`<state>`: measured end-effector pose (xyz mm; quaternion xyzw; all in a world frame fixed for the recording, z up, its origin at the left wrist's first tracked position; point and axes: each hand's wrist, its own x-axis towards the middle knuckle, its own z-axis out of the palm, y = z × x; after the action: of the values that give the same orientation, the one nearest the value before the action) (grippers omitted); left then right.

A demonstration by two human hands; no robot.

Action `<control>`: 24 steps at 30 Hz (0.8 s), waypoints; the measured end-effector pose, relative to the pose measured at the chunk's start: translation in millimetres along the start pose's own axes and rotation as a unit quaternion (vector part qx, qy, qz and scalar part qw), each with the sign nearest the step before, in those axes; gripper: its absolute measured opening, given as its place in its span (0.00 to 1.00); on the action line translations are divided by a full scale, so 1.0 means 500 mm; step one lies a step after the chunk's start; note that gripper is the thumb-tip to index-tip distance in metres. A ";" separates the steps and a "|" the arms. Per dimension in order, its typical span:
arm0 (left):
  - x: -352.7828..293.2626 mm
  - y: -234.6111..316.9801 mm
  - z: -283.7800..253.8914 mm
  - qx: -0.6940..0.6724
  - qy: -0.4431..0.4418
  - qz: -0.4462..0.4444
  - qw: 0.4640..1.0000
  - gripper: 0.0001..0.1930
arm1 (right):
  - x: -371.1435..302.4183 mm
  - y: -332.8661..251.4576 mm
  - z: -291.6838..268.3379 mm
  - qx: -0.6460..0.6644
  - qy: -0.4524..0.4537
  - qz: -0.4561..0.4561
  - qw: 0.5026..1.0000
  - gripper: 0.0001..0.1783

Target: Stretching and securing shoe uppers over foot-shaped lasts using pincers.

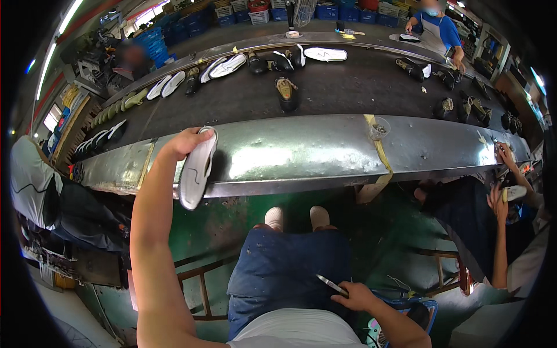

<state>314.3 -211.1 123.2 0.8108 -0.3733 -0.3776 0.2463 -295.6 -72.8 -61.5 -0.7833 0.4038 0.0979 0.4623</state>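
The left hand [190, 142] grasps a shoe [196, 174] by its top end, thumb laid over the pale face, and holds it at the near edge of the counter [342, 95], toward the left corner, with its lower end hanging past that edge. The shoe is long and narrow, rounded at the lower end and tilted so that this end leans left. Its face is white and smooth-looking, crossed near the middle by a thin, dark, wavy line, and a dark rim runs around it, showing thicker along the right side. Whether the white face is the underside or the inside, I cannot tell. The right hand [356, 298] is closed around a slim tool [333, 285] above the blue shorts [284, 267], its silver end pointing up and left. Along the counter's near edge runs a shiny metal border [290, 148], bearing a clear cup [380, 129] right of the middle; beyond it, near the middle of the dark top, stands a black shoe with a tan opening [286, 98]
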 end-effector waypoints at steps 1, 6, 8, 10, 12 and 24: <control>-0.031 -0.017 0.013 -0.105 -0.030 0.082 0.991 0.30 | -0.004 0.010 0.013 0.013 0.016 -0.003 1.000 0.31; -0.258 -0.089 0.241 -0.474 -0.142 0.183 0.850 0.29 | -0.033 0.005 0.025 0.061 0.043 0.062 0.995 0.31; -0.310 -0.162 0.374 -0.460 -0.123 0.226 0.850 0.30 | -0.033 0.014 0.019 0.096 0.036 0.047 0.994 0.25; -0.354 -0.209 0.515 -0.418 -0.109 0.214 0.876 0.32 | -0.049 -0.013 -0.005 0.100 0.054 0.022 0.993 0.22; -0.386 -0.254 0.619 -0.375 -0.120 0.222 0.892 0.33 | -0.061 -0.034 -0.004 0.103 0.111 -0.028 0.988 0.16; -0.413 -0.251 0.654 -0.295 -0.150 0.261 0.907 0.30 | -0.039 -0.201 -0.015 0.305 -0.028 -0.038 0.951 0.17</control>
<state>16.4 -10.8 -67.8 0.5081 -0.4758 -0.5100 0.5054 -237.4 -43.5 17.6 -0.6166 0.3709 -0.0258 0.6940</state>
